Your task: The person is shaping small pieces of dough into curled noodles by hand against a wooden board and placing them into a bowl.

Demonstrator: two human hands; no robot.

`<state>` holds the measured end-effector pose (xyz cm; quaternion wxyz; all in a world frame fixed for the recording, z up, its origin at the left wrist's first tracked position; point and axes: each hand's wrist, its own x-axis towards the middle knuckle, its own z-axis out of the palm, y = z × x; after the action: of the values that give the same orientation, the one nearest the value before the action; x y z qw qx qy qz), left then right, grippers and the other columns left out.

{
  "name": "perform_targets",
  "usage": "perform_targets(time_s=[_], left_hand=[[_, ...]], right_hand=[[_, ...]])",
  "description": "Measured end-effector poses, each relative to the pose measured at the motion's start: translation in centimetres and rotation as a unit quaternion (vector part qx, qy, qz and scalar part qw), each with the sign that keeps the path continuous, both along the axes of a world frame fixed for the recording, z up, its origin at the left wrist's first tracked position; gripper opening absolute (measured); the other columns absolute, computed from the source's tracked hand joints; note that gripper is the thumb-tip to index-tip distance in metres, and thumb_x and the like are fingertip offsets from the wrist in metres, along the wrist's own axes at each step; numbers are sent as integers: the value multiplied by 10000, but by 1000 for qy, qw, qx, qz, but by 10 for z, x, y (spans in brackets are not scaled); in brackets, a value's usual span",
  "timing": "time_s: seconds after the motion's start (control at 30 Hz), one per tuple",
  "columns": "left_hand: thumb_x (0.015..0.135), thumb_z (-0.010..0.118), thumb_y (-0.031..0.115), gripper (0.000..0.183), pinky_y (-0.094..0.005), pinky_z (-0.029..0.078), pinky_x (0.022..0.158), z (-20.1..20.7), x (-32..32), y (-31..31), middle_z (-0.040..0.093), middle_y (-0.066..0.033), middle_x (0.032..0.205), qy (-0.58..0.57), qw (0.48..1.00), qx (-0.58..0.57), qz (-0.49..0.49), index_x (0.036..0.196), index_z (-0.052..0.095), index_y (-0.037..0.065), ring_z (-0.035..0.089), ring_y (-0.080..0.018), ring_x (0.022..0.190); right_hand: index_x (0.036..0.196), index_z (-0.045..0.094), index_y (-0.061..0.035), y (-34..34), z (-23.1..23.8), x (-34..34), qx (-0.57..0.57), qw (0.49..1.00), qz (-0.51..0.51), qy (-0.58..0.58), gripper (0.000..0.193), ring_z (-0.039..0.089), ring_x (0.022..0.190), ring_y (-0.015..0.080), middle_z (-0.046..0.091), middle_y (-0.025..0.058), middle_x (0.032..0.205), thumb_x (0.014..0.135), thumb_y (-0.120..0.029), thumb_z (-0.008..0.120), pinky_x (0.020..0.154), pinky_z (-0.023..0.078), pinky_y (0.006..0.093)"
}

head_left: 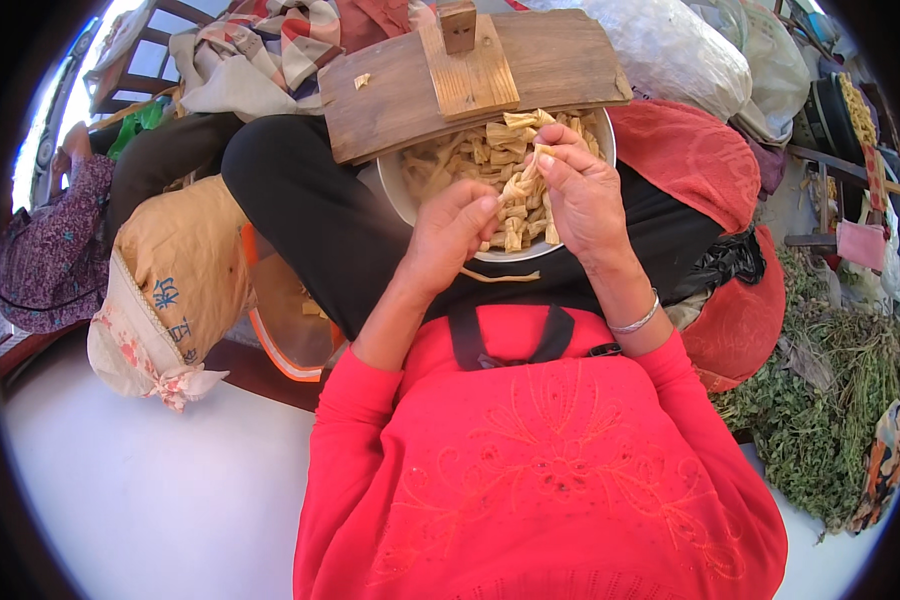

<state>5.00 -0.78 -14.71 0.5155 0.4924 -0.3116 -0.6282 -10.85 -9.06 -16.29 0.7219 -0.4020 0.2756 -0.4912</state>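
My left hand [448, 232] and my right hand [584, 196] come together over a metal bowl [394, 192] in my lap. Between them is a yellowish-tan strip [521, 184], apparently tofu skin, with a knot in it. Thumb and fingers of each hand pinch one end. Many similar knotted pieces [460, 158] fill the bowl. A loose thin strip [502, 277] lies on my dark trousers below the left hand. A wooden board [375, 95] with a block fixed on it rests across the bowl's far side, hiding part of it.
A tan sack [185, 255] and an orange-rimmed container [270, 310] stand at my left, near a seated person's patterned sleeve [65, 235]. Red cloths [690, 160] lie at my right, with a heap of green plants [810, 400] beyond. White plastic bags [670, 55] sit behind the board.
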Motion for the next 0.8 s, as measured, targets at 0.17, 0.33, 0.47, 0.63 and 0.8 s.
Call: perform_targets(time_s=[0.17, 0.33, 0.47, 0.63, 0.8], left_hand=[[886, 612, 102, 82, -292, 426, 532, 13, 10, -9, 558, -80, 696, -479, 850, -218, 24, 943, 604, 44, 561, -198, 595], [819, 656, 104, 105, -360, 469, 578, 32, 4, -30, 596, -100, 764, -594, 746, -300, 2, 897, 603, 58, 602, -308, 688], [819, 655, 123, 108, -386, 462, 575, 29, 4, -41, 579, -103, 741, -565, 763, -312, 29, 876, 595, 54, 595, -317, 673], [871, 603, 186, 145, -390, 446, 562, 19, 22, -24, 554, -138, 723, -553, 806, -189, -92, 847, 573, 46, 561, -335, 657], [964, 497, 236, 229, -265, 311, 441, 21, 31, -15, 404, -17, 575, -112, 984, 11, -135, 889, 562, 30, 376, -127, 492]], right_hand=[[1160, 582, -34, -29, 17, -17, -58, 994, -8, 92, 283, 524, 1024, 118, 498, 49, 1285, 886, -98, 613, 882, 439, 259], [1054, 637, -26, -54, 50, -19, -402, 842, -2, 359, 269, 569, 867, 139, 633, 117, 1046, 876, -227, 645, 740, 469, 267], [926, 646, 2, -47, 73, -22, -276, 837, 142, 450, 232, 532, 610, 142, 615, 53, 694, 891, -226, 623, 590, 446, 287], [878, 634, 8, -43, 52, -32, -213, 880, 158, 395, 166, 478, 615, 70, 537, 3, 683, 916, -147, 589, 562, 406, 232], [884, 645, 2, -43, 21, -40, -147, 910, 178, 344, 188, 457, 649, 34, 543, -48, 730, 932, -173, 595, 577, 392, 193]])
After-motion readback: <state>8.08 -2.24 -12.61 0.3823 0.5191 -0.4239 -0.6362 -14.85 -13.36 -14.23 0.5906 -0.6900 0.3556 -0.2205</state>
